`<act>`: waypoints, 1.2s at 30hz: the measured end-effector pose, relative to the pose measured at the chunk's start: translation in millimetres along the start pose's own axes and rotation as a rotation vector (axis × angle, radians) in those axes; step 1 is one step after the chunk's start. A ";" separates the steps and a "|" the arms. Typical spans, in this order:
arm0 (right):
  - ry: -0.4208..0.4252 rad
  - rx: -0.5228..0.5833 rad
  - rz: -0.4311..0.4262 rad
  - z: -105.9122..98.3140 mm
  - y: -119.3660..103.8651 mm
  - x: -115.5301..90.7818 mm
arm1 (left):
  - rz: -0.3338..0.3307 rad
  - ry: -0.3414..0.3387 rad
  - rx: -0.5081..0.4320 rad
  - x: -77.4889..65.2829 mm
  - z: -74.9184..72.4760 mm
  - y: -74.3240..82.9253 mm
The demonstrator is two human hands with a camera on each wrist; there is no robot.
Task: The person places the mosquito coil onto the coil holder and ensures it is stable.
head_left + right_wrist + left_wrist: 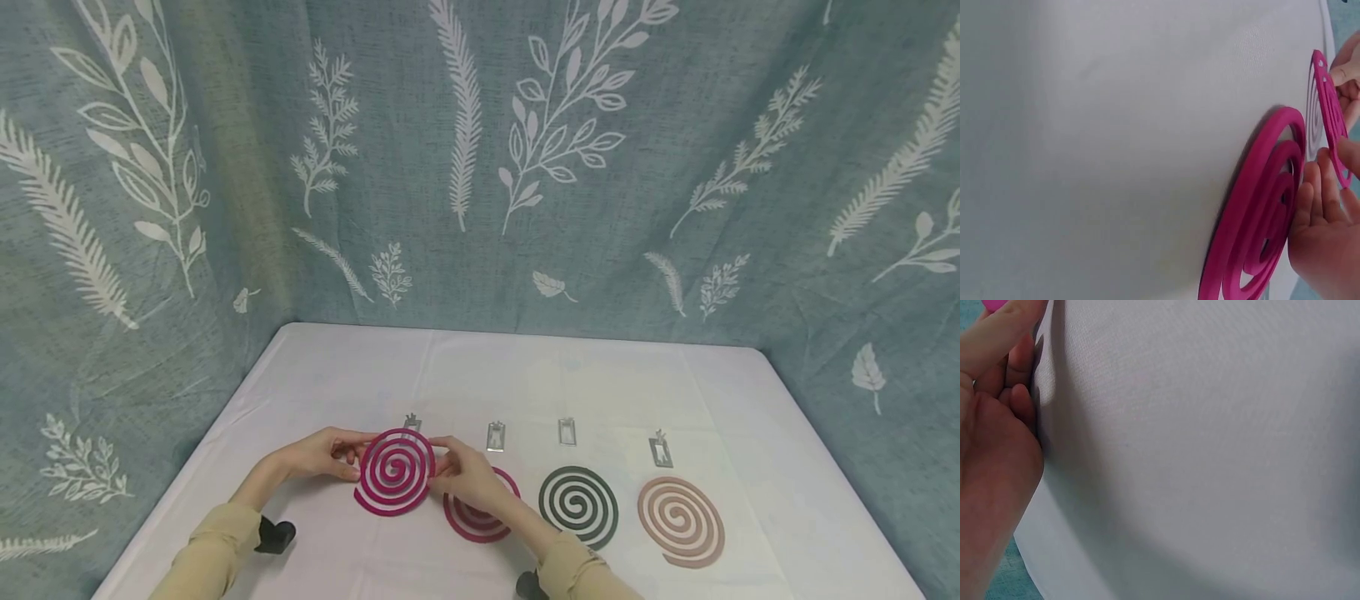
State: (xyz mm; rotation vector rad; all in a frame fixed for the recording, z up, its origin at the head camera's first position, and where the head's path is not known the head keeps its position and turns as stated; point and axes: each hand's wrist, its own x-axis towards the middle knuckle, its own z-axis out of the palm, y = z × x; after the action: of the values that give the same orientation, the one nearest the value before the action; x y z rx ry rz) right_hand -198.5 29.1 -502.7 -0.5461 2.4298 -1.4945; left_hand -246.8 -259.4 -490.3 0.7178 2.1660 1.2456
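Coil point(395, 469), a flat round magenta spiral, pinched at opposite edges by fingers of left hand point(328, 454) and right hand point(471, 477), raised above cloth-covered counter point(525, 379); outer end points toward left fingers.

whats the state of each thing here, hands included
held pink coil, lifted off the table
left hand, pinching that coil's left edge
right hand, pinching its right edge
other pink coil, lying flat, partly hidden in head view
dark green coil, lying flat
brown coil, lying flat
four metal pieces, on the table, leftmost partly covered
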 end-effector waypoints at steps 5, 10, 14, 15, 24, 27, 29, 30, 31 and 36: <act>-0.036 -0.006 -0.015 -2.3 1.3 -0.5 | -0.006 0.017 -0.001 -0.2 1.0 -0.6; -0.022 -0.009 -0.019 -2.8 1.8 -1.7 | -0.020 0.013 -0.023 1.5 0.8 0.0; -0.018 -0.004 -0.030 -3.0 2.9 -2.2 | -0.026 0.004 -0.047 1.5 0.0 -0.3; -0.019 -0.002 -0.031 -3.0 3.1 -2.3 | -0.026 0.003 -0.050 1.2 -0.2 -0.7; -0.017 0.017 -0.025 -3.5 2.8 -3.5 | 0.001 0.021 -0.052 -2.0 -0.9 -2.9; -0.003 0.018 -0.028 -3.8 3.5 -4.4 | -0.005 0.048 -0.058 -3.3 0.0 -1.9; 0.009 0.025 -0.030 -4.2 3.9 -4.7 | -0.019 0.065 -0.068 -4.3 1.2 -0.2; 0.014 0.032 -0.031 -4.4 4.1 -4.9 | -0.027 0.072 -0.074 -4.9 1.8 0.9; 0.018 0.039 -0.035 -4.6 4.1 -5.2 | -0.033 0.077 -0.080 -5.4 2.4 1.8; 0.027 0.074 -0.044 -5.5 4.3 -6.2 | -0.044 0.091 -0.101 -8.5 4.1 5.6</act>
State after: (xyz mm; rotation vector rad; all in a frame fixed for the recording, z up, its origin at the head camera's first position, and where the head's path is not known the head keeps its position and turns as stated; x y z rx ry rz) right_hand -195.8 38.0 -504.1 -0.5715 2.3866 -1.6119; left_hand -237.0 -260.3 -485.5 0.5793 2.1616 1.3774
